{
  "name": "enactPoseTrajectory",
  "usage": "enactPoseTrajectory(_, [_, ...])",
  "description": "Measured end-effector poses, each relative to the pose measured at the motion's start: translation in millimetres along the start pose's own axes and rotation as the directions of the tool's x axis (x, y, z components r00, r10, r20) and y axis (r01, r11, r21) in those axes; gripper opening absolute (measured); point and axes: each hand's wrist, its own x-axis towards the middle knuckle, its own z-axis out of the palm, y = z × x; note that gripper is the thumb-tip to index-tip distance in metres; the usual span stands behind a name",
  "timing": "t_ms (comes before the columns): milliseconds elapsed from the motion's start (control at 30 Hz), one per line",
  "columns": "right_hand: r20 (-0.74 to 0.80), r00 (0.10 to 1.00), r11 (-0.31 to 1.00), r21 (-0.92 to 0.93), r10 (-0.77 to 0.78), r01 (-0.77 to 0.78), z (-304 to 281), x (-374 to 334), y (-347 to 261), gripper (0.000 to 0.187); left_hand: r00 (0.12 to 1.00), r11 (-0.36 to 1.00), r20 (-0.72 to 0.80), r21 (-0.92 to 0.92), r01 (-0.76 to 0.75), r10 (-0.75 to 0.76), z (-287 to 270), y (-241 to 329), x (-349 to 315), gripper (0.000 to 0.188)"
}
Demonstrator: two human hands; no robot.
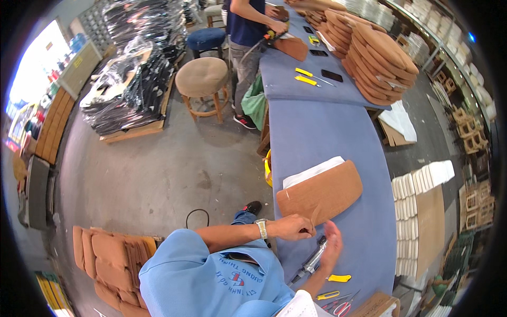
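A brown fabric-covered panel [322, 193] with rounded corners lies on the blue-topped table in front of me. White padding [312, 172] shows along its far edge. My left hand [293, 227], wearing a metal watch, is closed at the panel's near edge, its fingers pinching a narrow brown strip [316, 215]. Just to the right, my right hand [331, 246] is raised with its fingers stretched out, apparently holding nothing. Beside and partly behind it lies a black and silver hand tool [312, 261].
Nearer me lie yellow cutters [339, 278] and red-handled scissors [342, 308]. Stacked brown cushions [377, 63] stand on the far table, where another person [247, 31] works. Brown cushions [111, 259] are piled at left; white stacks [406, 222] stand right; a stool [202, 77] stands beyond.
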Motion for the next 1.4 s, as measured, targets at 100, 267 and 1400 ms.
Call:
enactPoseTrajectory(100, [0.226,0.973,0.900,0.411,0.053,-0.145,64,8,15,0.054,0.984,0.998,-0.177,0.037,0.042,-0.035,9,9,-21,0.017])
enactPoseTrajectory(267, [0.469,0.856,0.802,0.415,0.217,-0.430,101,1,30,0.032,0.826,0.980,-0.531,-0.052,0.190,-0.188,-23,11,-66,0.020])
enactPoseTrajectory(1400, [0.917,0.333,0.967,-0.158,0.218,-0.197,589,-76,-20,0.027,0.317,0.735,-0.709,-0.676,-0.053,-0.630,-209,-45,-481,0.034])
